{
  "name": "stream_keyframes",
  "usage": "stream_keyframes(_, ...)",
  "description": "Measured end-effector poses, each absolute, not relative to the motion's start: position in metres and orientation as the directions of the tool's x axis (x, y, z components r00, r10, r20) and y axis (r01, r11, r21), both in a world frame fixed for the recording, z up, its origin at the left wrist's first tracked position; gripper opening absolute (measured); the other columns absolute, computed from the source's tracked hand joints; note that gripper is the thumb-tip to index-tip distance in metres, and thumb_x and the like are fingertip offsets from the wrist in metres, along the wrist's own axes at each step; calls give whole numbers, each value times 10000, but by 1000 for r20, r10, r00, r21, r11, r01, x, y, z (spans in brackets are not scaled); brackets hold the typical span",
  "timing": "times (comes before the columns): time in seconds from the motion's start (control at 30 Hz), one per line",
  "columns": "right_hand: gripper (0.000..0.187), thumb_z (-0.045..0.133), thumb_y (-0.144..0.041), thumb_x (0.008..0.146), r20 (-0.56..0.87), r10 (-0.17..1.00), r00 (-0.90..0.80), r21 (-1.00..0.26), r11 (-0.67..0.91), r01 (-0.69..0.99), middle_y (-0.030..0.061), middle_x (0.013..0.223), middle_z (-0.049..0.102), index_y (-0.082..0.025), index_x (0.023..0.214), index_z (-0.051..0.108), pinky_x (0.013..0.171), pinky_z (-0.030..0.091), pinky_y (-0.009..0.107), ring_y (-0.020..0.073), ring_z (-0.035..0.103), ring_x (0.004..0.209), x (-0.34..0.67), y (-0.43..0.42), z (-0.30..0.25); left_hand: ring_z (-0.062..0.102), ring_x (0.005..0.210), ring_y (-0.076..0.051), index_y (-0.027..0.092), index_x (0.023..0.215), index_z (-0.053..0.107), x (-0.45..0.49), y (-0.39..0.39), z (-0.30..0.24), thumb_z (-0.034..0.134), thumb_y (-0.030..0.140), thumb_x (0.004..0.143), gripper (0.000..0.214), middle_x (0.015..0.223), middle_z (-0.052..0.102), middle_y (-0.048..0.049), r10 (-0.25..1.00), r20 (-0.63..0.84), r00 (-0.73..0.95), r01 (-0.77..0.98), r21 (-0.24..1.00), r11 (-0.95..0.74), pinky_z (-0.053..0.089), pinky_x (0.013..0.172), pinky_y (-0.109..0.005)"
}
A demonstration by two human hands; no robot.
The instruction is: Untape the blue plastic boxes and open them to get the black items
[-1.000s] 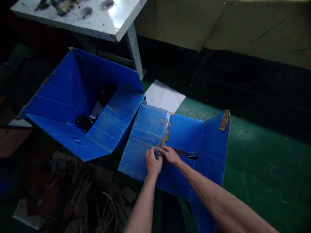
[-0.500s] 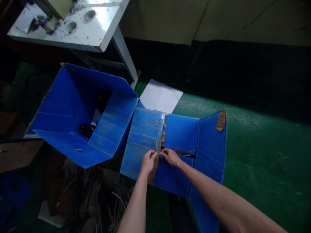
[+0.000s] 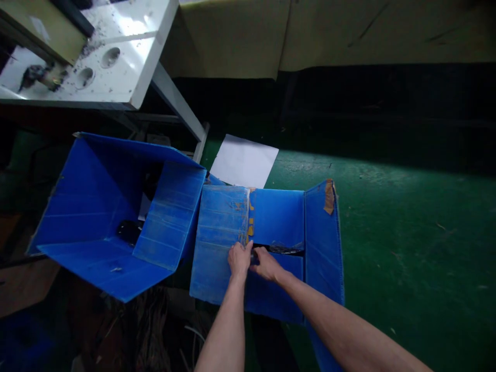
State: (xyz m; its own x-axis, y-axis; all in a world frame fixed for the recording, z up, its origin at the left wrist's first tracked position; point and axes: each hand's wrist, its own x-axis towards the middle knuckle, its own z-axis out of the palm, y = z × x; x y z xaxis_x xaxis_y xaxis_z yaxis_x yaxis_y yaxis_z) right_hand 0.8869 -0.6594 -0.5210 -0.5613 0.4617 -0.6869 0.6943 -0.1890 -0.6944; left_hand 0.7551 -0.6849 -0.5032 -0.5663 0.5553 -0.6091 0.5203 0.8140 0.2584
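Observation:
A blue corrugated plastic box [image 3: 277, 214] stands before me, its inner flaps folded in and a narrow dark gap between them. Over the left flap [image 3: 217, 222], my left hand [image 3: 240, 259] is closed at the edge, fingers on top and thumb by the rim. My right hand [image 3: 266, 264] is closed beside it at the gap; a small dark thing shows between its fingertips, too unclear to name. Worn clear and brown tape [image 3: 250, 214] runs along the flap edge. Clear plastic film [image 3: 287, 249] shows in the gap.
A second, open blue box [image 3: 166, 217] on the left holds a black object [image 3: 129, 231]. White paper [image 3: 245, 160] lies on the green floor behind. A white workbench [image 3: 127, 57] with round holes stands at the upper left. The box's right flap [image 3: 323, 243] stands raised.
My hands have come closer together at the flap edge. The left fingers now lie over the flap, and a dark thing shows at the right fingertips. The whole view has shifted.

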Motion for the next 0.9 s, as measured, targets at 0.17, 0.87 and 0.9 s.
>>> stream_keyframes(0.17,506,818,-274,822,-722,456,-520,-658,-223,719,125,1395,578,-172,1278,623,1104,442,568,329,556,1275,889,-671,-525,678,804,-233,231,708,597,748,-690,-491,431,539,1023,471,780,737,-74,591,-617,-520,558,277,782,374,686,-296)
stream_keyframes(0.87,362,620,-480,996,-783,550,-289,-590,-512,624,8,866,716,-143,884,691,794,585,365,184,695,817,822,-608,-510,725,863,-240,211,1046,711,776,-709,-439,455,161,978,270,966,792,-124,599,-603,-527,448,402,799,395,718,-306)
stream_keyframes(0.9,360,626,-476,994,-792,536,-290,-585,-532,612,6,862,715,-141,880,691,784,586,359,183,694,810,825,-607,-510,724,881,-250,206,1074,711,779,-709,-437,455,139,963,287,980,790,-133,584,-606,-541,427,401,811,398,729,-311)
